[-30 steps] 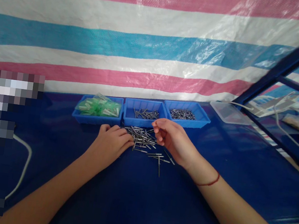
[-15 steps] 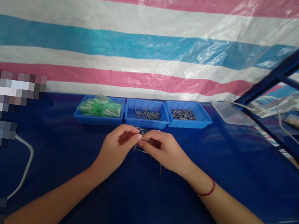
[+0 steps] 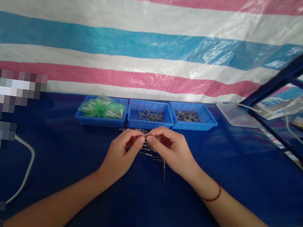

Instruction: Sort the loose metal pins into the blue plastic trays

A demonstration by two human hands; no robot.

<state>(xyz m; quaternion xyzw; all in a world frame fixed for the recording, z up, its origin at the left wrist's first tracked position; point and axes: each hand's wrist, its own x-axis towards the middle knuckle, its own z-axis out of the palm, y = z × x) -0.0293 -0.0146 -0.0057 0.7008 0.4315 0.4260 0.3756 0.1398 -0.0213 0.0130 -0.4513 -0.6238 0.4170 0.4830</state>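
Observation:
My left hand (image 3: 122, 152) and my right hand (image 3: 170, 149) meet fingertip to fingertip just above a loose pile of small metal pins (image 3: 154, 156) on the blue table (image 3: 217, 167). Both hands pinch one small metal pin between thumb and forefinger. Much of the pile is hidden under my hands. Behind them stand three blue trays: the left tray (image 3: 100, 121) holds green plastic bags of parts, the middle tray (image 3: 150, 122) and the right tray (image 3: 193, 124) hold metal pins.
A clear plastic lid (image 3: 237, 115) lies at the back right beside a dark blue frame bar (image 3: 285, 71). A white cable (image 3: 25, 171) curves along the left. A striped tarp (image 3: 149, 42) forms the back wall. Cables lie beyond the frame.
A second ago my left hand rested by the pile and my right hovered over it. Both hands then came together, pinching a pin between them, and have stayed joined.

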